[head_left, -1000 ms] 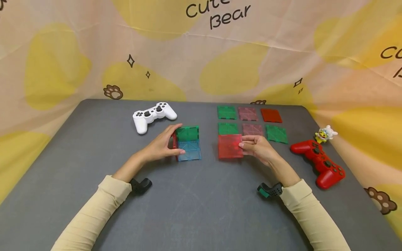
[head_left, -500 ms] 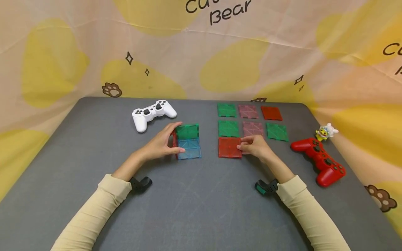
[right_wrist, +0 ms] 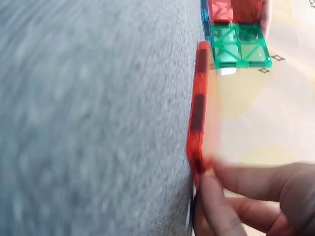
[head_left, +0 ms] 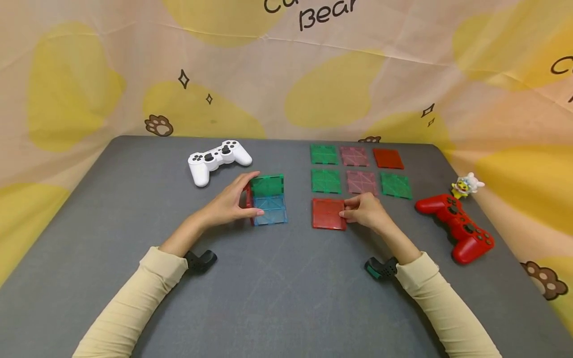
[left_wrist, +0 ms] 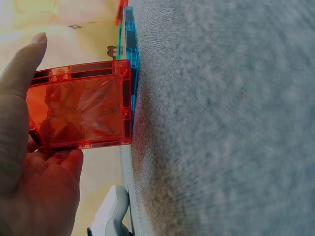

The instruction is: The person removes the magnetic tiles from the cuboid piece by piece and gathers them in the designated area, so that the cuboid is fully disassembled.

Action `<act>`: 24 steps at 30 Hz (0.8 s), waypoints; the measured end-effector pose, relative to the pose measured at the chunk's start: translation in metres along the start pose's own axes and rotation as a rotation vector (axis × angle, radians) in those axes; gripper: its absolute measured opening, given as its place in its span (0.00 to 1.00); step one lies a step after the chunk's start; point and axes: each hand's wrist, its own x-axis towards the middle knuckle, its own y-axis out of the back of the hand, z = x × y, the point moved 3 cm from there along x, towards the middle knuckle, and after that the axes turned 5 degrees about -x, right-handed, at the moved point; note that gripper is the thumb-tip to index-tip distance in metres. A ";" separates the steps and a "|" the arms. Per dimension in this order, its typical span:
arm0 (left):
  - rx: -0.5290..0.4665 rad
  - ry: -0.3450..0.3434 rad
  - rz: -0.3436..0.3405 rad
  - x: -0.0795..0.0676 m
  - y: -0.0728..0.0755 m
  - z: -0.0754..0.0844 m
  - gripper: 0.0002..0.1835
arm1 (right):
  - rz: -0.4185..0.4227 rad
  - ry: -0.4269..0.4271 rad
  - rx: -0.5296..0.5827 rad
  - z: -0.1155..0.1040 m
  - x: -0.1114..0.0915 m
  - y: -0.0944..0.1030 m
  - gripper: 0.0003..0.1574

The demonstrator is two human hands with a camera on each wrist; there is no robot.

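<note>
My left hand (head_left: 227,203) holds a red magnetic tile (left_wrist: 78,108) that stands upright along the left side of a flat blue tile (head_left: 271,211). Thumb and fingers span its near and far edges in the left wrist view. A green tile (head_left: 267,186) stands upright along the blue tile's back edge. To the right, my right hand (head_left: 366,213) pinches another red magnetic tile (head_left: 329,214) by its right edge. That tile lies nearly level, close over the table in the right wrist view. A gap separates it from the blue tile.
Behind the right hand, several flat tiles form two rows: green (head_left: 326,181), pink (head_left: 360,182) and red (head_left: 388,158). A white game controller (head_left: 219,160) lies at back left. A red controller (head_left: 457,227) and a small figurine (head_left: 466,186) are at the right edge.
My right hand has lowered its red tile, which went from tilted and lifted to nearly level just above the table. My left hand keeps its place on the upright red tile.
</note>
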 end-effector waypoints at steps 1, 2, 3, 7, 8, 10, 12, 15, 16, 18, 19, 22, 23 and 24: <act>0.000 0.001 0.001 0.000 0.000 0.000 0.49 | 0.018 -0.001 -0.047 -0.002 0.000 0.001 0.27; -0.002 0.001 0.000 0.000 0.001 0.000 0.49 | 0.036 0.004 -0.097 -0.004 0.000 0.001 0.26; -0.002 0.001 -0.001 0.000 0.001 0.000 0.49 | 0.059 0.014 -0.142 -0.006 0.000 0.001 0.26; -0.003 -0.001 -0.002 0.000 0.001 0.000 0.48 | 0.131 0.101 -0.194 -0.021 0.003 0.002 0.25; -0.002 -0.006 -0.003 0.000 0.002 0.001 0.48 | 0.141 0.140 -0.179 -0.027 0.005 0.001 0.25; 0.001 -0.015 -0.006 0.001 0.002 0.001 0.47 | 0.140 0.209 -0.128 -0.044 0.009 -0.002 0.26; 0.004 -0.027 -0.011 0.002 0.002 0.001 0.47 | 0.117 0.284 -0.072 -0.062 0.015 -0.008 0.25; 0.006 -0.036 -0.018 0.004 0.002 0.000 0.46 | 0.078 0.347 -0.012 -0.086 0.027 -0.019 0.25; 0.005 -0.038 -0.019 0.004 0.002 0.000 0.47 | 0.068 0.357 0.001 -0.092 0.032 -0.023 0.25; 0.000 -0.042 -0.023 0.005 0.001 0.001 0.47 | 0.053 0.346 0.010 -0.101 0.040 -0.030 0.25; -0.006 -0.044 -0.024 0.005 0.001 0.001 0.48 | 0.046 0.332 0.008 -0.104 0.044 -0.033 0.25; -0.012 -0.054 -0.016 0.004 0.001 0.001 0.50 | 0.026 0.285 -0.018 -0.110 0.053 -0.042 0.27; -0.012 -0.057 -0.012 0.003 0.001 0.001 0.51 | 0.018 0.272 -0.027 -0.111 0.056 -0.045 0.27; -0.009 -0.060 -0.007 0.003 0.001 0.001 0.51 | 0.009 0.264 -0.031 -0.111 0.059 -0.048 0.26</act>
